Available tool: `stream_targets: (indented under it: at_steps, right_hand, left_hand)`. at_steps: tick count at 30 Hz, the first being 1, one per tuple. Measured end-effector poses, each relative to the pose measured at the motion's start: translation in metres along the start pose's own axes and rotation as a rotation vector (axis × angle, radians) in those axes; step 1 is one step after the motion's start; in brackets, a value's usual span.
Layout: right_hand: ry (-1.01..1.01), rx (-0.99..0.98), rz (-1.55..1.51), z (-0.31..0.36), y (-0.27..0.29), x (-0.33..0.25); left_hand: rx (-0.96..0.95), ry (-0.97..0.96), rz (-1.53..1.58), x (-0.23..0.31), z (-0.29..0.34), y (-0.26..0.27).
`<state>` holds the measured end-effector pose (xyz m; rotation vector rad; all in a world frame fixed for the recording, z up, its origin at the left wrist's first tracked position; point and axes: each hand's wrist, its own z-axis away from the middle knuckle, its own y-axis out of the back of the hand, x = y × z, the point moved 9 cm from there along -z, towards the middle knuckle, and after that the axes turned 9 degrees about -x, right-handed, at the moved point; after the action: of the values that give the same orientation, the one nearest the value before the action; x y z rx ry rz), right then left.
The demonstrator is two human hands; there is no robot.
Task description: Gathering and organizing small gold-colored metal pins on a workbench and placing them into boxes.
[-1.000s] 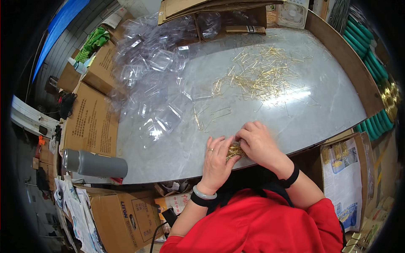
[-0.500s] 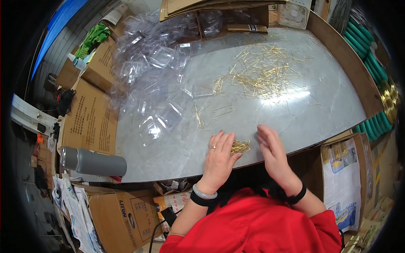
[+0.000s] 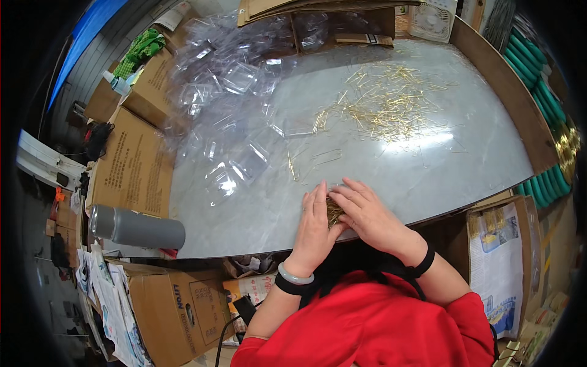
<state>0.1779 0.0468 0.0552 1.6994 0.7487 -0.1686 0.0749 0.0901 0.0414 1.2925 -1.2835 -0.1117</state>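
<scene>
Near the table's front edge, a small bundle of gold wire hooks (image 3: 334, 212) is pressed between my two hands. My left hand (image 3: 313, 229) lies along its left side with the fingers together. From the right, my right hand (image 3: 374, 221) closes over the bundle, its fingertips close to the left fingers. Much of the bundle is hidden under them. Beyond my hands, a few single wire hooks (image 3: 326, 157) lie loose, and farther back a wide heap of gold wire hooks (image 3: 391, 107) is spread over the grey table (image 3: 477, 122).
Clear plastic packages (image 3: 238, 104) are piled on the table's left side. A grey bottle (image 3: 137, 228) lies at the front left, by a cardboard box (image 3: 137, 165). A white fan (image 3: 431, 21) stands at the back. A wooden board (image 3: 501, 92) edges the right side.
My right hand has moved left and closed against the bundle of wire hooks, which it stood apart from before. My left hand has stayed beside the bundle, its fingers now straighter.
</scene>
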Motion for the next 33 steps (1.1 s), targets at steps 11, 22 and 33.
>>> stream_targets:
  at_steps: [11, 22, 33]
  right_hand:
    - [0.032, 0.078, -0.01, -0.005, 0.006, -0.006]
    - [0.006, 0.032, -0.048, -0.001, -0.001, -0.003]
    - [0.076, -0.079, 0.019, 0.002, 0.0, -0.013]
  left_hand:
    - [-0.078, 0.08, 0.077, -0.016, 0.005, -0.003]
    - [0.045, 0.131, 0.165, -0.004, 0.031, 0.017]
    - [0.12, 0.268, 0.151, -0.005, 0.035, 0.022]
